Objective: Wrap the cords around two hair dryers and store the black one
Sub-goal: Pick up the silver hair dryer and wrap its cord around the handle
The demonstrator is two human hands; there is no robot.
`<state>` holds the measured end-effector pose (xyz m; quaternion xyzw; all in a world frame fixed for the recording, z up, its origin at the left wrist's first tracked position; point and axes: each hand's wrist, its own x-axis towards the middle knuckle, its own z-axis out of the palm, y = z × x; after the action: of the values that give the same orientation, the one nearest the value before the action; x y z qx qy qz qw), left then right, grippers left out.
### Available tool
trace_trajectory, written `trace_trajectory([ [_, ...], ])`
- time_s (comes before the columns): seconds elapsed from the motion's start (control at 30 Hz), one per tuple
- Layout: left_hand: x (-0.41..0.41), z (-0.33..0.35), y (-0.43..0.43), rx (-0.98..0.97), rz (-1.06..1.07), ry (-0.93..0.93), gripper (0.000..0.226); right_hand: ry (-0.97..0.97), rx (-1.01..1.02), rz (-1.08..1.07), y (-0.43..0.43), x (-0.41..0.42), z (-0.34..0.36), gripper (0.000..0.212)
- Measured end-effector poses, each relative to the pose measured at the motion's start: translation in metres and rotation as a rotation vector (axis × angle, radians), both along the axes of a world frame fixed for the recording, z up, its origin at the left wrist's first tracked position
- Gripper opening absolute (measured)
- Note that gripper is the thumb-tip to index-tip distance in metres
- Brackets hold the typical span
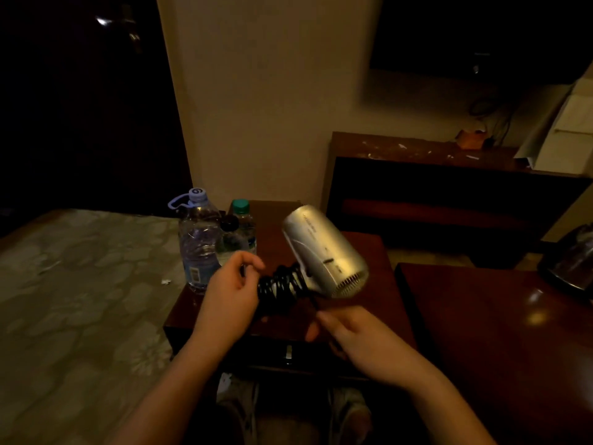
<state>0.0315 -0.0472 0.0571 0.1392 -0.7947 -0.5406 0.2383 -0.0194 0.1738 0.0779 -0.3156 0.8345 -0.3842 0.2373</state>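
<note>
A silver hair dryer [324,252] is held in the air above the dark wooden nightstand [369,252], its barrel pointing up and left. Its black coiled cord [279,282] is wound in several turns around the handle. My left hand [229,292] grips the end of the handle over the wound cord. My right hand [349,337] pinches the loose end of the black cord just below the dryer. No black hair dryer is in view.
Three plastic water bottles [199,242] stand on the nightstand's left side beside the bed [80,300]. A drawer front with a metal pull [288,351] faces me. A glossy wooden desk [497,332] with a dark kettle [571,261] is at right; a long bench [449,175] lies behind.
</note>
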Motion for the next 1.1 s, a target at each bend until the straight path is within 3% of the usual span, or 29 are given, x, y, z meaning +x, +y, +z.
trace_trajectory([
  [0.1,0.003,-0.008,-0.009,-0.370,0.142,-0.241,0.008,0.194,0.259,0.142,0.012,0.002,0.017,0.028],
  [0.2,0.007,-0.003,-0.003,-0.691,-0.003,-0.410,0.008,0.411,0.324,0.205,0.014,0.010,0.038,0.020],
  [0.3,0.007,0.007,0.019,-0.878,-0.247,-0.379,0.010,0.610,0.249,0.157,0.003,0.017,0.054,0.015],
  [0.47,0.012,0.012,0.029,-1.033,-0.527,-0.215,0.009,0.676,0.169,-0.052,0.013,0.002,0.045,0.012],
  [0.5,0.013,0.011,0.028,-1.011,-0.545,-0.175,0.008,0.657,0.140,-0.078,0.015,-0.003,0.039,0.006],
  [0.6,0.017,0.009,0.026,-0.829,-0.600,-0.098,0.008,0.556,0.009,-0.167,0.019,-0.014,0.029,0.026],
  [0.73,0.018,0.007,0.029,-0.254,-0.660,0.072,0.012,0.231,-0.095,-0.184,0.021,-0.030,0.009,0.031],
  [0.83,0.013,0.009,0.039,0.166,-0.549,0.179,0.014,0.118,0.062,-0.100,0.009,-0.020,-0.027,0.034],
  [0.9,0.009,0.009,0.045,0.372,-0.434,0.159,0.019,0.058,0.181,-0.026,-0.006,0.001,-0.033,0.027],
  [1.0,0.004,0.008,0.050,0.584,-0.229,0.022,0.025,0.139,0.091,-0.049,-0.023,0.017,-0.024,0.041],
  [1.1,-0.002,-0.004,0.041,0.519,-0.006,-0.166,0.022,0.213,0.186,-0.017,-0.018,0.021,-0.018,0.023],
])
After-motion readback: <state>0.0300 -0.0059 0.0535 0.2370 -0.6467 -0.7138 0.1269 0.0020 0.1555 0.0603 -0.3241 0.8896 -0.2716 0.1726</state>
